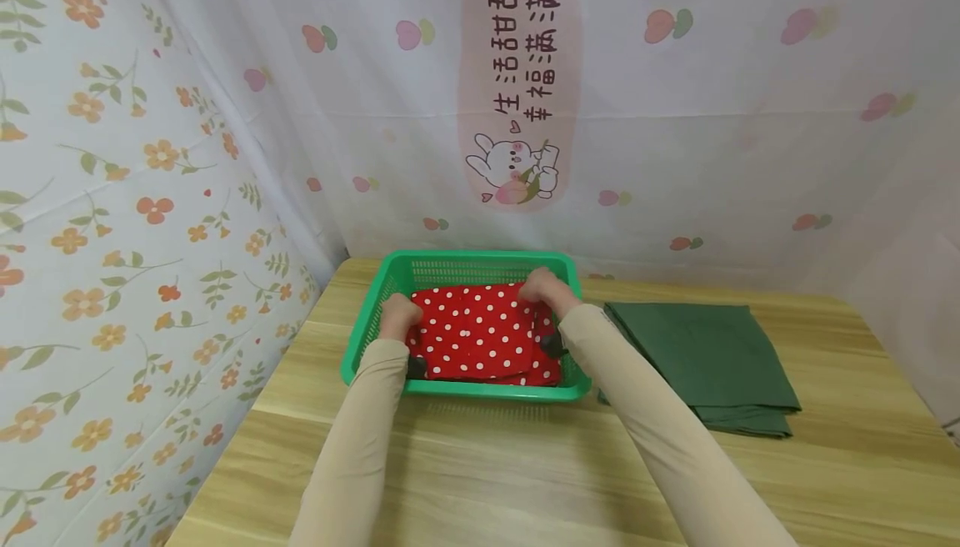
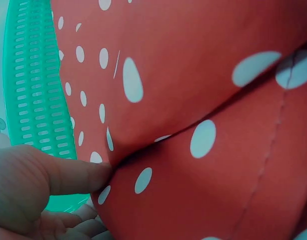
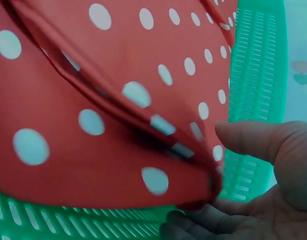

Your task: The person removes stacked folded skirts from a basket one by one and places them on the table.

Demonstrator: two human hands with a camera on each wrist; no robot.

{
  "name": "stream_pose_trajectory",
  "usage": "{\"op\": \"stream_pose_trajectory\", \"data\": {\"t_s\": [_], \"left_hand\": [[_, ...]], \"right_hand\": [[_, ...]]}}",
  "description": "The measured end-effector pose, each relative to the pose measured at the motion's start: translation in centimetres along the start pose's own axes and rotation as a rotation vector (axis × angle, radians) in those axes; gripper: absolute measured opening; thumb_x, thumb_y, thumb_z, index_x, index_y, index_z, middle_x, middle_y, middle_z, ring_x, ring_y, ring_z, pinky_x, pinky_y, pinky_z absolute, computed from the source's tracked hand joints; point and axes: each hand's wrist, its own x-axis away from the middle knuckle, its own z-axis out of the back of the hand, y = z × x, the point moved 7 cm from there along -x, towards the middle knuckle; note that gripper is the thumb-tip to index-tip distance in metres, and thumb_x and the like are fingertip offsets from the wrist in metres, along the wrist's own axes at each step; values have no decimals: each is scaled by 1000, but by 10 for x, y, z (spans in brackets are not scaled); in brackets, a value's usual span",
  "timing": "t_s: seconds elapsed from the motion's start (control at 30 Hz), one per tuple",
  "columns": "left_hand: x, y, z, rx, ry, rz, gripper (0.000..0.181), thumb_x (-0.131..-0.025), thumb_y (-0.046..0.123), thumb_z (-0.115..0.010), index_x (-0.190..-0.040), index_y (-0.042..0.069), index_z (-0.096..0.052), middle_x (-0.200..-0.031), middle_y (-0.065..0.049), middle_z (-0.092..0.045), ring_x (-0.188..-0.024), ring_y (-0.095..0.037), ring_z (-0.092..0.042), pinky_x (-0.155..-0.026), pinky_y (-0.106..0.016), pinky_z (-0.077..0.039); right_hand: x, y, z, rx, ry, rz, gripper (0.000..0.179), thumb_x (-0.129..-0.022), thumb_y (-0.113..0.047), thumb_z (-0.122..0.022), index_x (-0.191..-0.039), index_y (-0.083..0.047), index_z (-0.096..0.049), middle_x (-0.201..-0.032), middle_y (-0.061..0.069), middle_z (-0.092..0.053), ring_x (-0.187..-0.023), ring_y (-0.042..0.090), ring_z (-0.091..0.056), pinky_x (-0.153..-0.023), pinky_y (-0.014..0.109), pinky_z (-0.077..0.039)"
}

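Observation:
A folded red cloth with white polka dots [image 1: 468,334] lies inside a green plastic basket [image 1: 480,391]. At the cloth's left edge, my left hand [image 1: 399,314] pinches it, thumb on top and fingers beneath, as the left wrist view [image 2: 21,187] shows. My right hand [image 1: 546,290] holds the opposite edge near the back corner. In the right wrist view, the thumb [image 3: 253,140] lies at the cloth's rim while the fingers [image 3: 213,222] reach under its folded layers. A stitched seam shows on the lower layer. Both hands are inside the basket walls.
A folded dark green cloth [image 1: 712,359] lies on the wooden table [image 1: 495,472], right of the basket and partly behind my right sleeve [image 1: 667,422]. Printed curtains [image 1: 375,147] hang behind and to the left of the table.

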Motion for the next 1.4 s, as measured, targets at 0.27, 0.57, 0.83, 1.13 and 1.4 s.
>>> {"op": "stream_pose_trajectory", "data": {"t_s": [0.27,0.57,0.83,1.13,1.4], "left_hand": [[-38,-18,-17,47,-11,35,31,-75,6,-62,-100,-11,-58,-94,-24,-60,-86,-36,-58,-73,-44,-54],[-3,-5,-2,70,-61,36,39,-78,8,-64,-109,-12,-53,-104,-25,-57,-93,-35,-58,-84,-42,-52],[-34,-20,-14,74,-62,46,40,-74,8,-69,-107,-11,-56,-100,-24,-59,-91,-36,-58,-78,-44,-53],[-83,-48,-36,114,-65,32,39,-69,12,-74,-97,-9,-56,-88,-19,-59,-78,-32,-59,-65,-42,-55],[-7,-13,-4,138,-146,104,41,-78,9,-67,-110,-8,-48,-110,-22,-50,-106,-35,-48,-78,-40,-52]], "right_hand": [[6,3,7,-211,34,0,23,-80,-9,-64,-96,7,-60,-89,14,-60,-73,22,-57,-75,33,-53],[1,7,7,-187,32,12,31,-79,-7,-66,-103,9,-57,-103,18,-55,-100,28,-49,-85,37,-48],[-3,9,5,-259,-7,10,34,-80,-8,-65,-105,10,-50,-87,12,-50,-69,18,-45,-54,24,-39],[2,9,6,-372,-3,-11,42,-83,-10,-63,-115,9,-44,-106,18,-51,-89,26,-51,-72,34,-50],[8,9,-1,-291,-168,16,49,-84,-24,-64,-119,4,-46,-112,16,-52,-105,32,-52,-95,50,-41]]}}
